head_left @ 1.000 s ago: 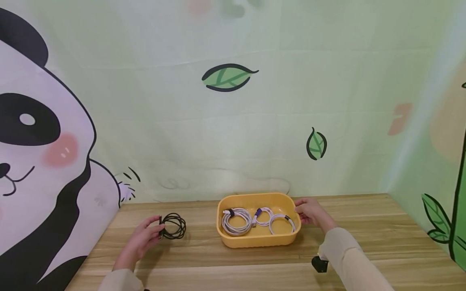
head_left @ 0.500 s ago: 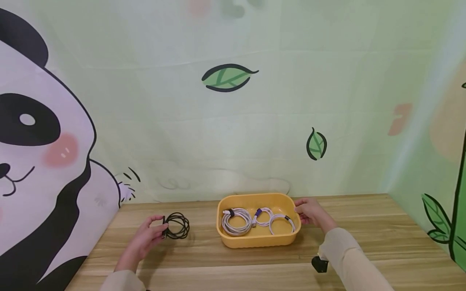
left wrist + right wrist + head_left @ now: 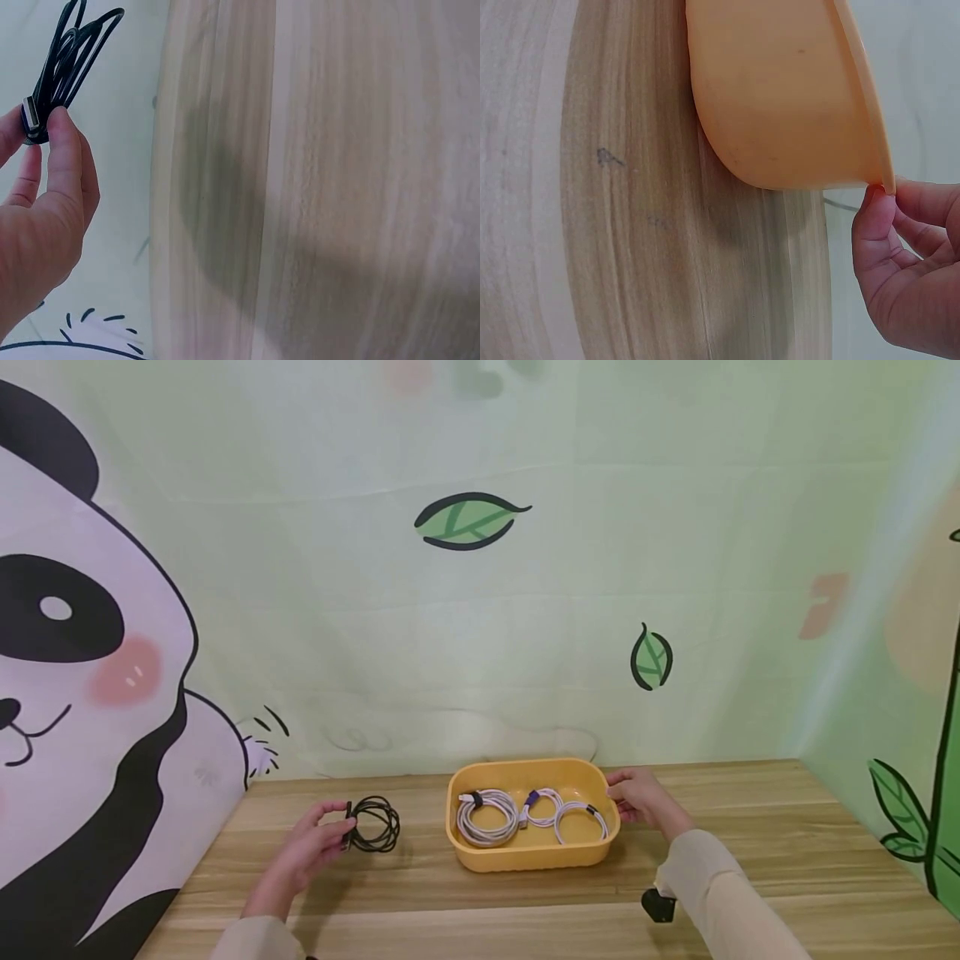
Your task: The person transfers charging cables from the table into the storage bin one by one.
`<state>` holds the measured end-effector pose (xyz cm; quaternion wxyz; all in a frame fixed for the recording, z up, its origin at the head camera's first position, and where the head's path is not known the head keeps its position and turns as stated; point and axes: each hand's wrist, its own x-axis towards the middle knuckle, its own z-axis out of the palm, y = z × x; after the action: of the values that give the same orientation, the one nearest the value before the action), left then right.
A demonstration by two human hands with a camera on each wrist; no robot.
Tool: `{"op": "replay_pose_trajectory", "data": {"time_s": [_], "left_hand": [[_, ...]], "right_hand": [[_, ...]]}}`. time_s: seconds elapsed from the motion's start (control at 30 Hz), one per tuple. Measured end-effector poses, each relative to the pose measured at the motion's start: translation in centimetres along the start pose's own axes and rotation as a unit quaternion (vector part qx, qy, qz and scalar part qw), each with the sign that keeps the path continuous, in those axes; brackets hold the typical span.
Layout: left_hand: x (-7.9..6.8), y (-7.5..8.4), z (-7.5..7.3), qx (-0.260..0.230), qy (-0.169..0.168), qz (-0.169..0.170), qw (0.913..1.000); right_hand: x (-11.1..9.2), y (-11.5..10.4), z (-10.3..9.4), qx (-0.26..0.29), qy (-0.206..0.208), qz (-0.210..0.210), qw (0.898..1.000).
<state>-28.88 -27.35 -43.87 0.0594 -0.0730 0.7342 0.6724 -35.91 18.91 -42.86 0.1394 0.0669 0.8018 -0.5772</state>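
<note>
A coiled black USB cable is pinched at its bundled end between the thumb and fingers of my left hand. In the left wrist view its metal plug shows by the fingertips, with loops rising above the left hand. My right hand pinches the right rim of a yellow plastic basket. The right wrist view shows the thumb under the rim of the basket. Inside the basket lie a thick coiled grey-white cable, a small white cable with a purple tie and another white coil.
The wooden table runs back to a pale green cloth backdrop printed with a panda and leaves. A small black object sits by the right sleeve.
My left hand has moved a little to the right with the black USB cable, closer to the basket. The right hand and the basket have stayed where they were.
</note>
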Motion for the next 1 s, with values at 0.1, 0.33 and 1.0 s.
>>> {"op": "replay_pose_trajectory", "data": {"time_s": [0.1, 0.33, 1.0], "left_hand": [[0.1, 0.1, 0.4, -0.003, -0.006, 0.006, 1.0000], [0.0, 0.7, 1.2, -0.021, -0.018, 0.011, 0.9996], [0.6, 3.0, 3.8, -0.027, -0.035, 0.027, 0.9986]], "right_hand": [[0.1, 0.1, 0.0, 0.002, 0.002, 0.000, 1.000], [0.4, 0.2, 0.0, 0.003, 0.004, 0.006, 1.000], [0.2, 0.0, -0.1, 0.000, 0.002, 0.009, 1.000]]}}
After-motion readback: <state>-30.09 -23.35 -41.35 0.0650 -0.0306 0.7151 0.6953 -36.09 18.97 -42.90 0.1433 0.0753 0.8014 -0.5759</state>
